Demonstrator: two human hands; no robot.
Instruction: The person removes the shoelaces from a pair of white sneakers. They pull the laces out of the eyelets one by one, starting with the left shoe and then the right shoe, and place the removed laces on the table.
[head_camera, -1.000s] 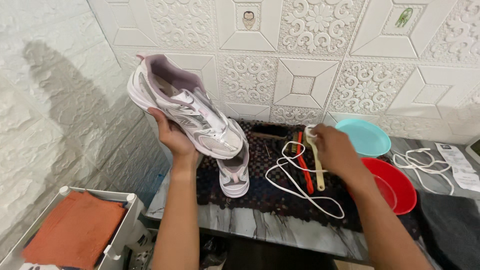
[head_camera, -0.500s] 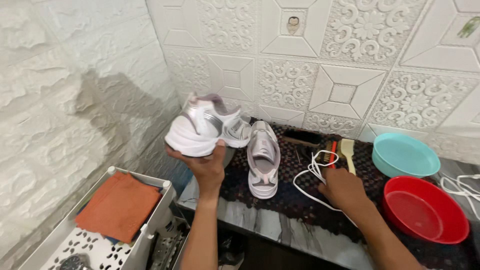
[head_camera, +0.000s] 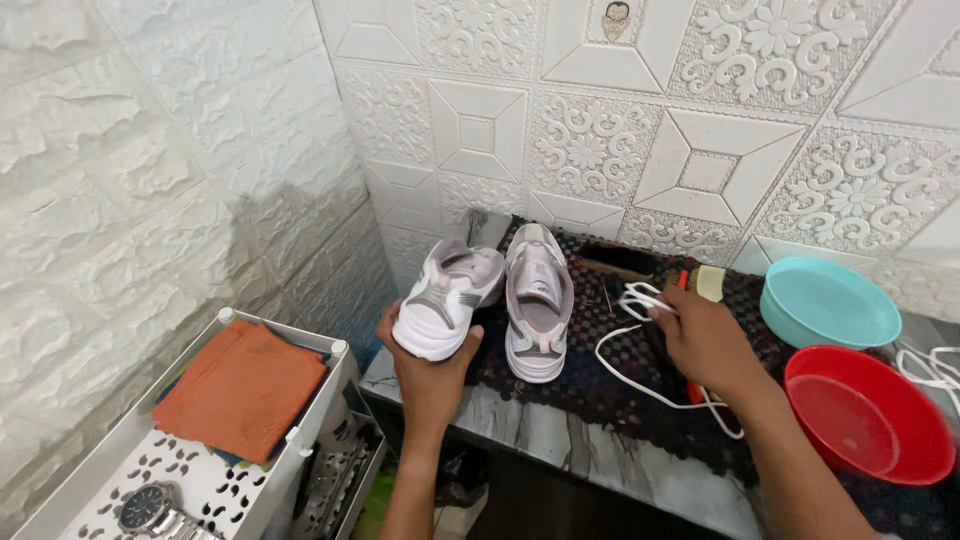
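Head view shows the left hand (head_camera: 432, 362) clenched under the heel of a white sneaker (head_camera: 447, 298), palm cupping the sole and fingers wrapped up its sides. That shoe points away toward the wall, its toe over the dark mat (head_camera: 600, 395) and its heel at the near edge of the marble counter (head_camera: 560, 445). Just beside it, on the right, the second sneaker (head_camera: 538, 300) lies flat on the mat, nearly touching the held one.

Farther right, the right hand (head_camera: 703, 335) rests knuckles up on the mat, fingers curled around a white shoelace (head_camera: 625, 370) that loops across the mat. I cannot tell how tightly it grips. A teal bowl (head_camera: 828, 304) and a red bowl (head_camera: 868, 410) stand beyond that hand. An orange cloth (head_camera: 240, 388) lies on the white rack (head_camera: 225, 490) at lower left.
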